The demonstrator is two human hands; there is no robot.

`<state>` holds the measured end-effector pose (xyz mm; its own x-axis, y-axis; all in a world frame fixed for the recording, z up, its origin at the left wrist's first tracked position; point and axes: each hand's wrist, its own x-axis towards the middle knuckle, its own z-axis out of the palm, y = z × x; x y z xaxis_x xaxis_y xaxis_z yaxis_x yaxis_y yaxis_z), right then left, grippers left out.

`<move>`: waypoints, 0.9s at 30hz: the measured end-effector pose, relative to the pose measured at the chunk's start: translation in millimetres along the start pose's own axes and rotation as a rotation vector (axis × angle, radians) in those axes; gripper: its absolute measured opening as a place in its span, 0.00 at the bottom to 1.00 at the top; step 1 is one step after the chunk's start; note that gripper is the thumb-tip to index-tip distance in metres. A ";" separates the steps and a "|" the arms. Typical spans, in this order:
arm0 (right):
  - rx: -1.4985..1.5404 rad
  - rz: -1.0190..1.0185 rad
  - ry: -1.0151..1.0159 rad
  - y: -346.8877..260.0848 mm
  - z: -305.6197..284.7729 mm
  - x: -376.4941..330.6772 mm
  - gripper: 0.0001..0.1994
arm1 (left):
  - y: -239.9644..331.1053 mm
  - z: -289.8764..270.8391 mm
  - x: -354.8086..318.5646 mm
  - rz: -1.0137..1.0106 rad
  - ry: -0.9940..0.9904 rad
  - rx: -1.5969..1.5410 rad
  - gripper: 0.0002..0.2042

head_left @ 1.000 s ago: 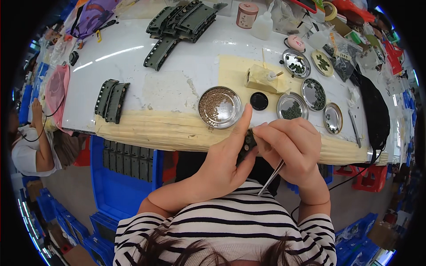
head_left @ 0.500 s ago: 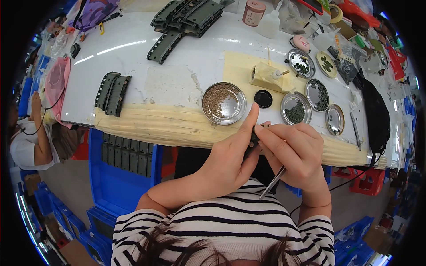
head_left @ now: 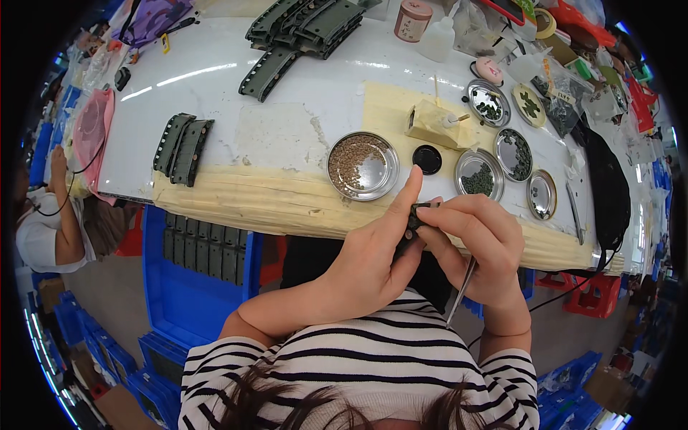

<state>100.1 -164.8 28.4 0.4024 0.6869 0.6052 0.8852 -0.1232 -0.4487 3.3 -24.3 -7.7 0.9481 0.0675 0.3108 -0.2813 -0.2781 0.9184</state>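
My left hand (head_left: 369, 258) is closed round a small dark green piece (head_left: 413, 222), mostly hidden by the fingers, with the thumb raised. My right hand (head_left: 487, 247) meets it from the other side, thumb and forefinger pinched at its end; any tiny part between them cannot be made out. Metal tweezers (head_left: 461, 292) are tucked in the same right hand, tips pointing down toward my striped shirt. Just beyond the hands are a round metal dish (head_left: 380, 172) of small brown bits, a black round cap (head_left: 427, 160) and a metal dish (head_left: 460, 169) of dark green bits.
More dishes of green pieces, including one metal dish (head_left: 531, 193), stand at right near a second tool (head_left: 575, 211). A wrapped block (head_left: 430, 129) holds sticks. Curved green strips (head_left: 183, 150) lie left, more (head_left: 308, 36) behind. A blue crate (head_left: 179, 308) sits below the table edge.
The right hand's fingers have shifted on the green piece, and the tweezers have swung to the right, standing steeper. The left hand keeps its hold nearly unmoved.
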 end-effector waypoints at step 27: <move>0.034 0.068 0.138 -13.7 -13.3 2.5 0.13 | -7.5 -8.9 -5.7 -0.014 -0.005 -0.300 0.30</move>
<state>92.1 -170.9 44.8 0.4917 0.5724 0.6562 0.8472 -0.1403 -0.5124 -1.3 -14.1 -14.2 0.9527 0.0647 0.2970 -0.2987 0.0185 0.9542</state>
